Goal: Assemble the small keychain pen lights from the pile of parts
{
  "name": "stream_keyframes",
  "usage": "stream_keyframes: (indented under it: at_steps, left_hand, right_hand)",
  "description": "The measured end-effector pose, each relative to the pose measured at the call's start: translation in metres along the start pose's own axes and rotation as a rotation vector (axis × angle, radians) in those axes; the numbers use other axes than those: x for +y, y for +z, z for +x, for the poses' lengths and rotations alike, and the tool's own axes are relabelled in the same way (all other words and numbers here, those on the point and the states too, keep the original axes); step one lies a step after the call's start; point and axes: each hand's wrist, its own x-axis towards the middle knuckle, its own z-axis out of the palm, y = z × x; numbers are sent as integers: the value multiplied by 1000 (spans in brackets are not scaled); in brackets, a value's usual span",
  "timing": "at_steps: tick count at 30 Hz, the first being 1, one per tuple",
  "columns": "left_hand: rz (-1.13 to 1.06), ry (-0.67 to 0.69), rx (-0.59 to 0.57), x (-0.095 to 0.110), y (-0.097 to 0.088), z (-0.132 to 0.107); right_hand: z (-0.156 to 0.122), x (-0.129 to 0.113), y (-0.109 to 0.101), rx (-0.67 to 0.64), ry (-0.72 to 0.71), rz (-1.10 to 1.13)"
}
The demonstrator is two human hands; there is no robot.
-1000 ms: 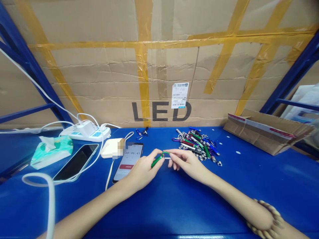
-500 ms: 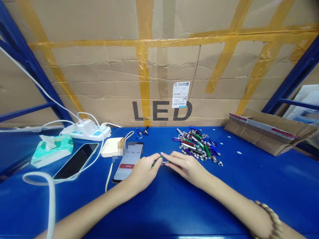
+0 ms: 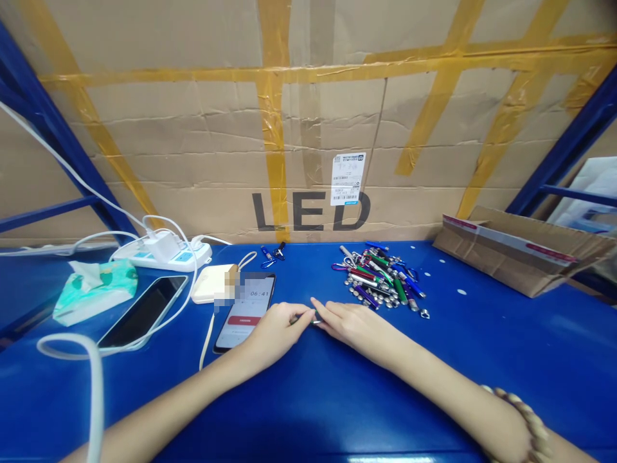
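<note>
My left hand [image 3: 279,331] is closed, thumb and fingers pinching a small dark mini flashlight [image 3: 299,318], mostly hidden by the fingers. Its silvery end points toward my right hand [image 3: 355,325], whose fingertips close around that end. The index finger of the right hand sticks out past it. Both hands meet just above the blue table. Behind my right hand lies a pile of mini flashlights [image 3: 380,273] in green, blue, red, purple and silver, with carabiner clips and small round button cells among them.
A phone showing a timer [image 3: 245,315] lies beside my left hand, with a cream power bank [image 3: 209,283] behind. Farther left are another phone [image 3: 144,312], a tissue pack [image 3: 96,292] and a power strip [image 3: 193,257] with cables. An open cardboard box [image 3: 501,254] stands right.
The flashlight has turned slightly in my fingers, so less of its green shows. My right fingers have closed in nearer to its end. The whole view has shifted slightly.
</note>
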Motion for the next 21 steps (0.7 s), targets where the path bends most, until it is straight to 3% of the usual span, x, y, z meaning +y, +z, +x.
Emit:
stream_keyframes:
  at_steps: [9,21]
  left_hand:
    - [-24,4,-3,-3,1,0]
    - [-140,1,28,1,1,-2]
  right_hand:
    - [2,0,-5,-84,38,150]
    - [6,-2,-9,64,105,216]
